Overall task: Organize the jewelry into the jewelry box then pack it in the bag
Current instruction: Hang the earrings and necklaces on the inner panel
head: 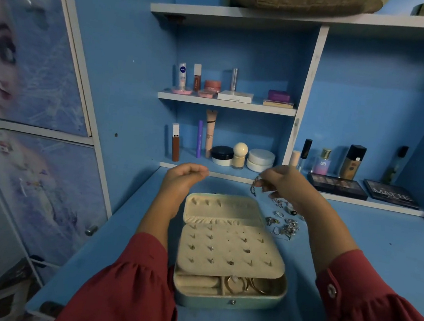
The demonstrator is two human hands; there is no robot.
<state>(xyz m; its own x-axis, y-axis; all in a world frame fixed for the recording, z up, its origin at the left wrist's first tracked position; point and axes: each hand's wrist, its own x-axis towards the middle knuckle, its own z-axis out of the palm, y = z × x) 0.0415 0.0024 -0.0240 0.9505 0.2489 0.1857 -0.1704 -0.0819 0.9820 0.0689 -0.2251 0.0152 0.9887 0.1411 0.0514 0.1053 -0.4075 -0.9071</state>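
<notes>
Red sleeves (126, 289) come in from 6 o'clock. Between them the jewelry box (233, 253) lies open on the blue desk (367, 234). At its 2 o'clock sits a pile of silver jewelry (283, 225). Right hand (285, 184) pinches a silver chain (254, 186), maybe a bracelet. Left hand (184, 177) is curled, holding nothing.

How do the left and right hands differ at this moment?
The left hand is curled with nothing visible in it; the right hand pinches a silver chain. The left hand is above the jewelry box's far left corner; the right hand is above the loose jewelry pile. Both are raised off the desk.
</notes>
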